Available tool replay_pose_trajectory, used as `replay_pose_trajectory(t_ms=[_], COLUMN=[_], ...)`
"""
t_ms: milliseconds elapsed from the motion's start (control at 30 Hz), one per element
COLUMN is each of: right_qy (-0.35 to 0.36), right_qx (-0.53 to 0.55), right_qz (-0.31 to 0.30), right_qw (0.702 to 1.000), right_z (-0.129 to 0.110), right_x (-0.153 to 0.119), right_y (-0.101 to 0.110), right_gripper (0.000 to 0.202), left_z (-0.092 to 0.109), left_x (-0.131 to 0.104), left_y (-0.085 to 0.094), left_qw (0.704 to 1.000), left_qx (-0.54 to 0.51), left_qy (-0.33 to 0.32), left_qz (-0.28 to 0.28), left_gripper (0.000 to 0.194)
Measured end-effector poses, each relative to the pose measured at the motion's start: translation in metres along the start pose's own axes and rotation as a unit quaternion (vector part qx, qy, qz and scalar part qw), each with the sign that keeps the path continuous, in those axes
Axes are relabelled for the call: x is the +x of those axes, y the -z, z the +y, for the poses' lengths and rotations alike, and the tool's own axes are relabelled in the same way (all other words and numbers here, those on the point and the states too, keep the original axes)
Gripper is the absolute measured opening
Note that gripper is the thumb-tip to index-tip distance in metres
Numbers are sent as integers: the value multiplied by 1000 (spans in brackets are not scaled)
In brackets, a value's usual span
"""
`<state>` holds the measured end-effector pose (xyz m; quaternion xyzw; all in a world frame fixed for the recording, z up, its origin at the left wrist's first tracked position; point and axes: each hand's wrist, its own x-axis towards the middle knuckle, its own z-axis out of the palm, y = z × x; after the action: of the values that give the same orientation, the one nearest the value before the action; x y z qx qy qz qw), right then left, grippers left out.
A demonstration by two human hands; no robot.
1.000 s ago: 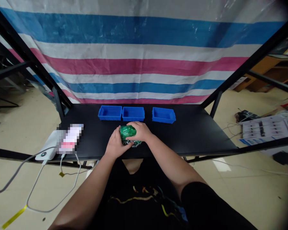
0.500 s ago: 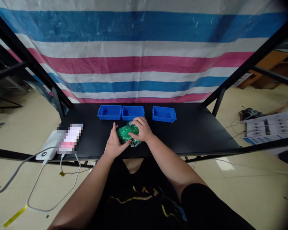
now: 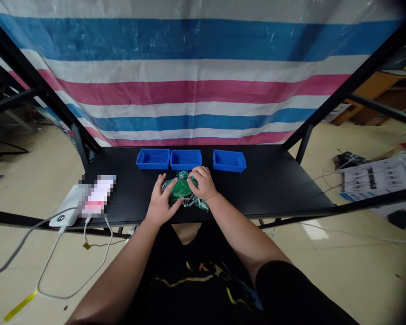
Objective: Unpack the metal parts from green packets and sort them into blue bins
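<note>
Left hand is spreading its fingers apart against the left side of a shiny green bundle, which is lying on a black table near the edge closest to the person. Right hand is curling over the bundle's right side; from where I am standing, I cannot tell whether its fingers are pinching anything. Three blue trays are standing just beyond: the left tray and middle tray are sitting side by side, the right tray apart. One phone and one white power bank are occupying the table's left end, with cables hanging past the edge. One striped sheet is hanging behind, between black posts. Blocky blurring is hiding the phone's screen. Fingers are covering part of the bundle, and small grey pieces beside it are appearing too tiny to count.
</note>
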<state>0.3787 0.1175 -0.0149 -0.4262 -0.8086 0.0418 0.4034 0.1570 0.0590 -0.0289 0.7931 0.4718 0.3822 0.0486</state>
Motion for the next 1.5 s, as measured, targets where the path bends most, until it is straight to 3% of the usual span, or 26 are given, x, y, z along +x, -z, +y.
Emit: replay_pose_trajectory(t_ms=[233, 400, 567, 700, 833, 1067, 1233, 1500], right_qy=[-28, -54, -94, -93, -76, -83, -92, -92], right_qx=[-26, -41, -16, 40, 35, -12, -26, -18], right_qz=[16, 79, 133, 83, -4, -103, -115, -95], right_qw=[999, 995, 987, 991, 996, 991, 989, 991], right_z=[6, 7, 2, -10, -22, -29, -30, -31], right_x=[0, -4, -28, -55, -76, -89, -88, -88], right_y=[-2, 5, 21, 36, 49, 58, 54, 52], right_gripper=[12, 14, 12, 9, 26, 28, 22, 20], left_z=[1, 3, 4, 4, 4, 5, 4, 0], left_x=[0, 0, -1, -2, -3, -3, -3, -1], left_y=[2, 5, 6, 8, 10, 12, 11, 8], left_qw=[1000, 999, 998, 998, 995, 992, 991, 995], left_qx=[5, -6, 7, 4, 3, -11, -24, -52], left_qy=[-13, -31, -52, -64, -92, -120, -125, -78], left_qz=[0, -23, -22, -23, -25, -33, -42, 23], left_gripper=[57, 51, 43, 31, 19, 15, 16, 12])
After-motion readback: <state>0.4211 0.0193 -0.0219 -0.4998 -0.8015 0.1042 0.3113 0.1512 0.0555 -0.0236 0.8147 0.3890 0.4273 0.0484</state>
